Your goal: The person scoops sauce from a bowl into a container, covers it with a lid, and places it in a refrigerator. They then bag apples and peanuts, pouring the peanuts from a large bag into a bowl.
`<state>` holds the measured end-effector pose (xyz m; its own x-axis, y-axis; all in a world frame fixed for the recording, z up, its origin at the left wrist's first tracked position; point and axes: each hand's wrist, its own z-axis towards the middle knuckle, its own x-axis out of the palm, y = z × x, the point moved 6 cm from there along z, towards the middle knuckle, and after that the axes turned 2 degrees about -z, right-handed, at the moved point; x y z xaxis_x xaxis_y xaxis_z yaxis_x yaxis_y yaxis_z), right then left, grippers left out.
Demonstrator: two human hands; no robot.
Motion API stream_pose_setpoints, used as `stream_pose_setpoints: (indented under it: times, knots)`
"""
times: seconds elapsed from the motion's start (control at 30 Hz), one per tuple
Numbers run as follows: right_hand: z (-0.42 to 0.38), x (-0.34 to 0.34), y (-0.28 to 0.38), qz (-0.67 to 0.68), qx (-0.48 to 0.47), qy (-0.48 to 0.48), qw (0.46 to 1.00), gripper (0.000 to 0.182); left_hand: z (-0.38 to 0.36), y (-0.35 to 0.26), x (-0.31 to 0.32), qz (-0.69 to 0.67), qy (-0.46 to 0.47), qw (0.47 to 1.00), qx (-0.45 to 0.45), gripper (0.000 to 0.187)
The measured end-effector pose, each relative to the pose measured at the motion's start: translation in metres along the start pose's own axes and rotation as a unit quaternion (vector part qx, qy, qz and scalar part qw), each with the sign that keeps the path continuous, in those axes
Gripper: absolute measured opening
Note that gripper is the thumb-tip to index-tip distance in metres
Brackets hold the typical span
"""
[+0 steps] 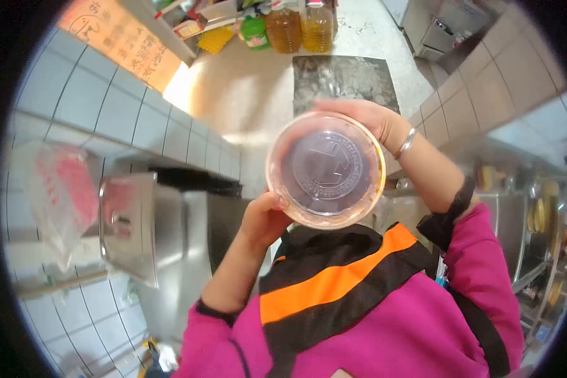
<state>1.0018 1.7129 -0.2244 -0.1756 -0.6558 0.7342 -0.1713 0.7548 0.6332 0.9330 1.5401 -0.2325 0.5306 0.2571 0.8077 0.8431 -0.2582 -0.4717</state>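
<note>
Clamps left hand [264, 217] and right hand [362, 118] on opposite sides of the tub [327, 165], in mid-air. Likely handles light and springy, maybe slick at the orange-smeared rim [382, 179]; best held around the wall [305, 213]. Can't tell its contents. Beyond, shows brown and yellow liquid [317, 36] in jugs [283, 30].

Bottles of amber and yellow liquid [284, 30] and a green plastic container with a white label [254, 33] are seen side by side on the floor, near a yellow item [215, 40]. A dark rectangular mat [346, 82] is laid on the floor. An orange handwritten paper sign [121, 41] is fixed along the white-tiled wall [116, 101]; below, a rectangular stainless-steel container [129, 227] is seen beside a pink-and-clear plastic bag [67, 195].
</note>
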Motion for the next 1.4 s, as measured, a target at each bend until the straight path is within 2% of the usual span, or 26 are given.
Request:
stream_pose_setpoints:
  times: [0.03, 0.1, 0.13, 0.17, 0.23, 0.27, 0.37, 0.43, 0.5, 0.57, 0.63, 0.7, 0.73, 0.77, 0.83, 0.9, 0.93, 1.0, 1.07, 1.1, 1.17, 1.33, 1.4]
  knots:
    - [0.003, -0.014, 0.014, 0.001, -0.002, -0.009, 1.000, 0.038, 0.017, -0.015, 0.002, -0.002, 0.005, 1.000, -0.007, 0.054]
    - [-0.001, -0.030, 0.049, 0.072, -0.097, 0.035, 0.992, 0.055, 0.059, -0.046, 0.005, -0.018, 0.000, 1.000, 0.020, 0.058]
    - [0.000, -0.043, 0.059, 0.026, -0.126, -0.058, 0.990, 0.061, 0.080, -0.061, 0.002, -0.020, -0.005, 0.999, 0.036, 0.061]
    - [0.004, -0.042, 0.067, 0.021, -0.130, -0.067, 0.989, 0.061, 0.097, -0.082, 0.016, -0.025, 0.009, 0.999, 0.040, 0.061]
    - [0.006, -0.055, 0.087, 0.045, -0.210, -0.171, 0.962, 0.060, 0.137, -0.117, 0.026, -0.032, 0.038, 0.997, 0.055, 0.062]
    - [0.010, -0.066, 0.096, 0.002, -0.227, -0.131, 0.965, 0.053, 0.156, -0.124, 0.022, -0.026, 0.040, 0.998, 0.037, 0.062]
    - [0.024, -0.107, 0.124, -0.018, -0.255, -0.220, 0.942, 0.046, 0.224, -0.162, 0.016, -0.032, 0.074, 0.997, -0.001, 0.062]
    - [0.029, -0.121, 0.153, 0.027, -0.299, -0.257, 0.919, 0.040, 0.263, -0.181, 0.018, 0.012, 0.061, 0.998, -0.013, 0.070]
    - [0.031, -0.143, 0.177, 0.056, -0.338, -0.294, 0.892, 0.040, 0.297, -0.196, 0.032, 0.029, 0.094, 0.994, -0.038, 0.069]
    - [0.034, -0.162, 0.197, 0.064, -0.365, -0.329, 0.869, 0.039, 0.330, -0.211, 0.031, 0.017, 0.096, 0.993, -0.068, 0.057]
    - [0.034, -0.199, 0.214, 0.111, -0.347, -0.361, 0.859, 0.036, 0.366, -0.217, 0.042, 0.023, 0.103, 0.991, -0.080, 0.060]
    - [0.028, -0.230, 0.242, 0.114, -0.365, -0.359, 0.852, 0.036, 0.402, -0.222, 0.058, 0.058, 0.109, 0.985, -0.120, 0.065]
    - [0.028, -0.247, 0.252, 0.125, -0.359, -0.351, 0.856, 0.036, 0.423, -0.228, 0.062, 0.066, 0.110, 0.985, -0.112, 0.061]
    - [0.026, -0.267, 0.262, 0.127, -0.355, -0.350, 0.858, 0.036, 0.445, -0.231, 0.063, 0.069, 0.106, 0.987, -0.103, 0.058]
    - [0.007, -0.290, 0.287, 0.072, -0.402, -0.345, 0.845, 0.038, 0.487, -0.242, 0.076, 0.189, 0.113, 0.975, -0.028, 0.049]
    - [-0.007, -0.307, 0.324, 0.073, -0.423, -0.374, 0.822, 0.039, 0.531, -0.254, 0.088, 0.065, 0.080, 0.991, -0.089, 0.044]
    - [-0.010, -0.314, 0.342, 0.082, -0.406, -0.365, 0.834, 0.039, 0.555, -0.262, 0.097, 0.086, 0.089, 0.989, -0.078, 0.046]
    - [-0.024, -0.325, 0.389, 0.025, -0.455, -0.331, 0.826, 0.038, 0.599, -0.280, 0.118, 0.103, 0.087, 0.989, -0.061, 0.049]
    - [-0.029, -0.354, 0.418, 0.036, -0.439, -0.316, 0.840, 0.038, 0.635, -0.290, 0.165, 0.230, 0.186, 0.955, -0.027, 0.049]
    - [-0.032, -0.366, 0.429, 0.049, -0.433, -0.310, 0.845, 0.037, 0.651, -0.293, 0.170, 0.223, 0.178, 0.958, -0.029, 0.049]
    - [-0.036, -0.395, 0.455, 0.048, -0.437, -0.273, 0.856, 0.035, 0.688, -0.297, 0.181, 0.277, 0.174, 0.944, -0.044, 0.065]
    - [-0.038, -0.461, 0.518, 0.039, -0.436, -0.310, 0.844, 0.034, 0.781, -0.311, 0.180, 0.255, 0.149, 0.954, -0.047, 0.069]
    - [-0.038, -0.496, 0.542, 0.053, -0.436, -0.307, 0.844, 0.035, 0.817, -0.317, 0.186, 0.240, 0.147, 0.957, -0.069, 0.064]
